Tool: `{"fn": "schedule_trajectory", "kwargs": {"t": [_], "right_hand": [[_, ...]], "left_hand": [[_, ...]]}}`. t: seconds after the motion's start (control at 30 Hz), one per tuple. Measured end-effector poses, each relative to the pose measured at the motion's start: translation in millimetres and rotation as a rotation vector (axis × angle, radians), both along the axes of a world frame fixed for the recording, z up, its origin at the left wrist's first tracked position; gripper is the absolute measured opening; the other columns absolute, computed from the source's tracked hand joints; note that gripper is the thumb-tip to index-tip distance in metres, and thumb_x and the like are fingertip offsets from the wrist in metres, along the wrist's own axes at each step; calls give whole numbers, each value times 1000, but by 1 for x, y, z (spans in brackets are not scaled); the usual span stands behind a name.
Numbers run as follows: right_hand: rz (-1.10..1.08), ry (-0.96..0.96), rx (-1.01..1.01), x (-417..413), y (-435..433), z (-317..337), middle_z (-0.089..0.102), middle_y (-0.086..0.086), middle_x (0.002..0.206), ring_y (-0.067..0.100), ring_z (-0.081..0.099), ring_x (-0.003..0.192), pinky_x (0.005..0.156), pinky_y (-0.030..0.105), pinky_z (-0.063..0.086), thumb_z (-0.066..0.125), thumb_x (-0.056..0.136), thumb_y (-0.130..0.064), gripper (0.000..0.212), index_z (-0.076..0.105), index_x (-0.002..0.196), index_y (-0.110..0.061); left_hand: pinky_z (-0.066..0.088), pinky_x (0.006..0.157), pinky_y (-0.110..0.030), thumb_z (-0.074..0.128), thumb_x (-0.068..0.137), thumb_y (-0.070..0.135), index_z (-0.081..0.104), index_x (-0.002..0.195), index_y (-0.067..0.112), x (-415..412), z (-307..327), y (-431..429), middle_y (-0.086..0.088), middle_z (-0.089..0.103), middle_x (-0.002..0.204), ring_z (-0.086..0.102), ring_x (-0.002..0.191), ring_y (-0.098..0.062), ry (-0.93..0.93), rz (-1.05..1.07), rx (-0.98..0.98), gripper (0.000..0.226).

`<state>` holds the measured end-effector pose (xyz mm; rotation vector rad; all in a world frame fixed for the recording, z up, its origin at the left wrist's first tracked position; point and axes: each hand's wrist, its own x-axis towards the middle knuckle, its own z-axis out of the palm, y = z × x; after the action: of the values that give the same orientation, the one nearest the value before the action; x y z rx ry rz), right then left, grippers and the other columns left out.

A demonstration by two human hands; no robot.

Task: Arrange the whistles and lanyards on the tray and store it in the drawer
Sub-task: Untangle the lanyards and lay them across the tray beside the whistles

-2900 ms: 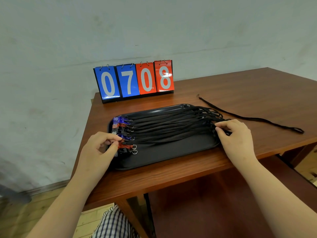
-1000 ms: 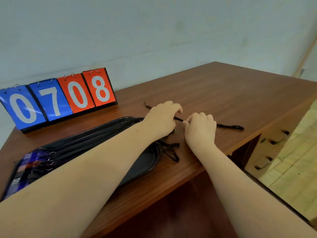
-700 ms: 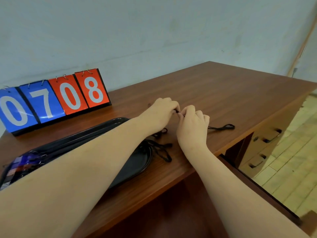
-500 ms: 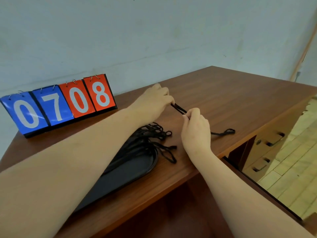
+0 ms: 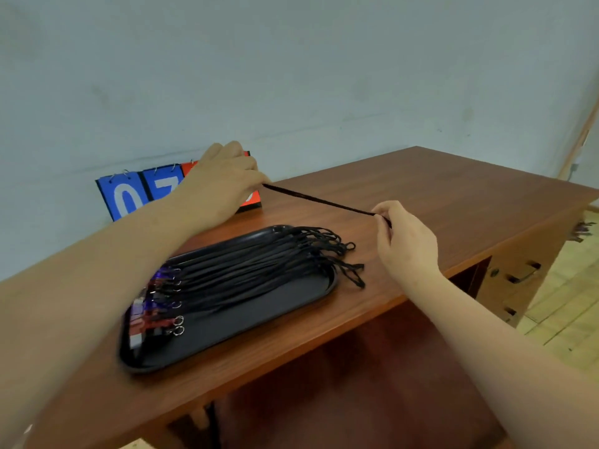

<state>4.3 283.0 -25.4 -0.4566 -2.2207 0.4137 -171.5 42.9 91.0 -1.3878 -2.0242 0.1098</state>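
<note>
On the table point(image 5: 453, 196), near its front left corner: black tray point(image 5: 259, 319) carrying a row of lanyards point(image 5: 259, 267), whistles point(image 5: 152, 306) at the left end, loops spilling over the right rim. Above the tray's far edge, drawn taut between left hand point(image 5: 223, 179) and right hand point(image 5: 405, 244): one loose lanyard point(image 5: 317, 199), each end pinched in curled fingertips, probably to straighten it for laying beside the rest. Half a second ago: held much closer together, lower over the table; left hand now up in front of the scoreboard point(image 5: 129, 196).
</note>
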Motion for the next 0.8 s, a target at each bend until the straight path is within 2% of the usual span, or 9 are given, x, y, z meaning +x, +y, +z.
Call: {"fn": "schedule_trajectory", "kwargs": {"t": [0.13,0.2,0.3,0.4,0.5,0.6,0.67,0.8], "right_hand": [[38,-43,1,9,-14,22,61,-13,90,10,55,74,62,28,40,46,102,-24,16,58,113,-23],[57,-53,-12,10,-24,27,62,-12,94,11,56,77,64,29,42,48,101,-25,17,59,113,-23],[96,-81,-42,7,-42,25,58,-15,92,10,55,79,65,29,43,50,100,-28,13,60,108,-25],[122,-141,-102,3,-56,15,57,-17,92,10,56,83,67,30,46,51,99,-29,11,61,103,-28],[155,-191,-184,-2,-66,-1,60,-15,100,7,55,90,75,30,49,52,99,-26,14,65,104,-28],[171,-204,-228,-4,-69,-15,59,-13,105,6,53,94,82,29,48,53,99,-24,15,67,104,-27],[157,-199,-261,-4,-69,-23,61,-12,107,5,53,96,83,27,45,54,99,-24,15,68,102,-28],[121,-196,-325,-5,-70,-39,64,-7,110,11,59,99,82,29,47,54,98,-24,15,68,100,-27]], "left_hand": [[20,74,-33,58,94,31,75,102,22,12,-3,-54,3,63,78,36,84,-15,-127,43,152,21],[24,77,-35,59,93,34,74,96,22,17,-8,-82,4,63,77,40,84,-16,-190,76,209,19],[36,71,-40,60,95,33,76,92,20,27,-27,-120,-1,70,77,49,76,-25,-230,101,243,20],[44,67,-44,53,98,28,78,103,17,44,-57,-150,-4,68,81,54,76,-28,-284,128,291,27],[43,69,-43,60,93,12,74,114,13,61,-93,-172,-7,65,90,53,82,-29,-305,173,354,25],[45,72,-45,64,89,-2,70,122,9,73,-125,-183,-9,64,99,51,90,-29,-336,224,411,35],[46,75,-47,61,93,0,68,125,10,79,-141,-188,-7,64,103,50,95,-29,-378,222,477,34],[43,83,-41,51,96,18,69,119,14,86,-158,-190,-2,66,108,52,103,-22,-455,207,616,30]]}}
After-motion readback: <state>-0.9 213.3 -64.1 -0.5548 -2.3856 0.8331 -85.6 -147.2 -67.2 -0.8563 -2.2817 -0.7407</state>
